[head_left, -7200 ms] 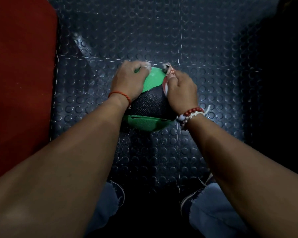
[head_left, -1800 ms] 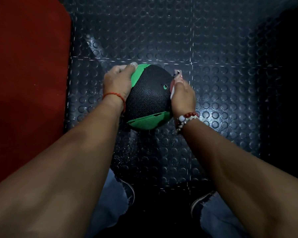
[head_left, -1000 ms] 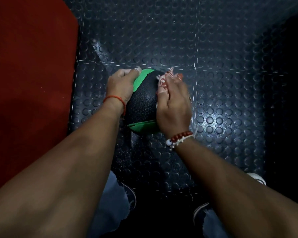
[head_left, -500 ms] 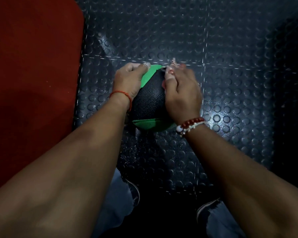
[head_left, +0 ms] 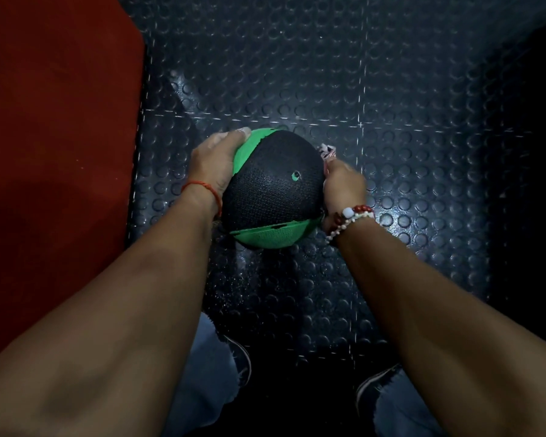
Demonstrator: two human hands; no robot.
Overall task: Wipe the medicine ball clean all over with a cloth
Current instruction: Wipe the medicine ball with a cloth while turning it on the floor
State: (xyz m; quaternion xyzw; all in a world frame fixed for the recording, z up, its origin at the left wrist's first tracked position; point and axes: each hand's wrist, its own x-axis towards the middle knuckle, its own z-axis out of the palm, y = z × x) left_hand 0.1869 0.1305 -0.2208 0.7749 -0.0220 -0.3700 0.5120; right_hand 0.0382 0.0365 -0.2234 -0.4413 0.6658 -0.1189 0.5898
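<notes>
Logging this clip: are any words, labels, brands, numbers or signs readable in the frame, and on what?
None can be read.
medicine ball: only a green spot and a dark mark; neither is legible as a letter or number.
cloth in the right hand: red and white pattern, mostly hidden, no lettering to tell.
floor mat: raised studs only.

We are looking at a gym. Studded rubber floor tiles (head_left: 391, 74) are lying under the medicine ball (head_left: 271, 187), with a red mat (head_left: 54, 152) at the left.
</notes>
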